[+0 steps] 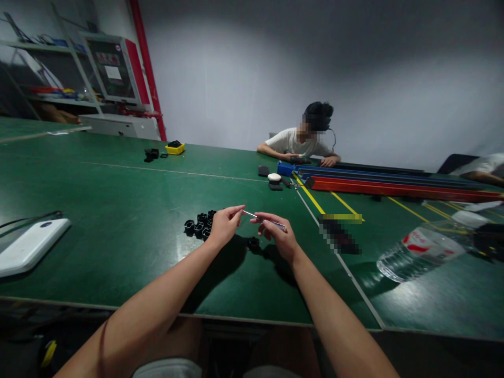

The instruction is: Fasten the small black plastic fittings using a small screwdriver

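From where I stood, both hands hung a little above the green tabletop (118, 252), close together but not clasped. The right hand (277, 231) had its fingers closed round the handle of a slim, screwdriver-like tool (252, 214), its metal shaft aimed across at the other hand. The left hand (225, 224) had thumb and forefinger brought in at the tip; whether they pinched the shaft itself or some tiny piece, I couldn't tell.

Below the gap between the hands lay one small black fitting (253, 243), and a cluster of black fittings (202, 218) sat just beside and partly behind the left hand. Well off to the right of the hands was a clear plastic bottle (423, 249).

To my mind, such close work called for a light grip well down the handle, the left fingertips steadying the tip without pressing against its end, and the forearms braced on the table edge to stop any wobble.
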Demonstrator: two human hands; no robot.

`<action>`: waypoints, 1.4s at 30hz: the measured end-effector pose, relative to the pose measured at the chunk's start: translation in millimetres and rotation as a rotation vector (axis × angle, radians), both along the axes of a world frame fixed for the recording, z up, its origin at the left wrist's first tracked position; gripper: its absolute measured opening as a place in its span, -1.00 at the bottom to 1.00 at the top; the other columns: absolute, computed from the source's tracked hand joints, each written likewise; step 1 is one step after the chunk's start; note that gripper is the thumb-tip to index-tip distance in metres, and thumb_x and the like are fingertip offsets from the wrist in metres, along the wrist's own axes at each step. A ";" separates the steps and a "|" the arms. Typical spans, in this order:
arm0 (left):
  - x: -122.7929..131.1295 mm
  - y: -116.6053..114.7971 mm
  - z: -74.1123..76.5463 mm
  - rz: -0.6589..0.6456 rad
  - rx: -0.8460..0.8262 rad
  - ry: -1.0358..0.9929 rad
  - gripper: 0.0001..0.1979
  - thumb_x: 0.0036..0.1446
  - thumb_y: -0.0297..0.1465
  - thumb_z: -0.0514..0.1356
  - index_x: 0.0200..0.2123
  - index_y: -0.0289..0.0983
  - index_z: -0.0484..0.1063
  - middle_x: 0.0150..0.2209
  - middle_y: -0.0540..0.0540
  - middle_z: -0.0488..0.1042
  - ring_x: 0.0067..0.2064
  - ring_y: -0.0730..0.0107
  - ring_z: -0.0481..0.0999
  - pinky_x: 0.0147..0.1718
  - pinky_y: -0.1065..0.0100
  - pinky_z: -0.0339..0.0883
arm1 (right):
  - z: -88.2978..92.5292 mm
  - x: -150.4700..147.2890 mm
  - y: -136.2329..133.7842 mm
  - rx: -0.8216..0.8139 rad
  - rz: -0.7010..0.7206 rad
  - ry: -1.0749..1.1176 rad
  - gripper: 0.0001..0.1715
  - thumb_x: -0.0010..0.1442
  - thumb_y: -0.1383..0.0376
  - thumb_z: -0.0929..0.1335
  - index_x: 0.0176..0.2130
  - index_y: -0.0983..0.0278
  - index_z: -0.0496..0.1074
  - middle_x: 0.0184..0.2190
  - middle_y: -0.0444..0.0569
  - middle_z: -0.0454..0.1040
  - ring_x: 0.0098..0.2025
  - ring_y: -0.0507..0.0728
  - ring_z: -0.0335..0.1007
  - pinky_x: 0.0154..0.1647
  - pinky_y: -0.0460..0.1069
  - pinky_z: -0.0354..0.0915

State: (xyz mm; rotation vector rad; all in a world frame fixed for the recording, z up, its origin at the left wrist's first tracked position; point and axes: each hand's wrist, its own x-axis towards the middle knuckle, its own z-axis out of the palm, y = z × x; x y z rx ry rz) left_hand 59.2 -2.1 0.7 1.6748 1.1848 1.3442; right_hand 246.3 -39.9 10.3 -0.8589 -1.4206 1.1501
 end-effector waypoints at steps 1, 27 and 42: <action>0.0 0.3 -0.5 -0.001 0.008 0.002 -0.60 0.18 -0.26 0.16 -0.02 -0.36 0.59 -0.57 -0.02 0.44 -0.55 0.44 0.34 -0.53 0.43 0.18 | -0.2 0.0 -0.1 0.000 0.003 -0.003 -0.57 0.12 0.12 0.41 -0.05 0.26 0.56 -0.19 0.09 0.63 -0.45 0.05 0.39 -0.55 -0.08 0.16; 0.6 2.2 -3.1 -0.007 0.009 -0.008 -0.61 0.19 -0.30 0.16 0.00 -0.36 0.58 -0.60 -0.01 0.44 -0.58 0.48 0.31 -0.59 0.47 0.14 | -0.2 -0.8 -1.1 0.012 0.014 -0.059 -0.54 0.11 0.11 0.42 -0.03 0.26 0.56 -0.16 0.10 0.62 -0.44 0.05 0.39 -0.54 -0.08 0.17; -0.1 0.0 1.9 0.047 0.014 -0.003 -0.64 0.19 -0.31 0.17 -0.05 -0.35 0.60 -0.55 -0.04 0.50 -0.56 0.45 0.38 -0.58 0.45 0.19 | -2.4 -0.1 -0.3 0.024 0.030 -0.079 -0.54 0.14 0.14 0.41 0.02 0.24 0.54 -0.12 0.09 0.62 -0.43 0.04 0.37 -0.53 -0.09 0.18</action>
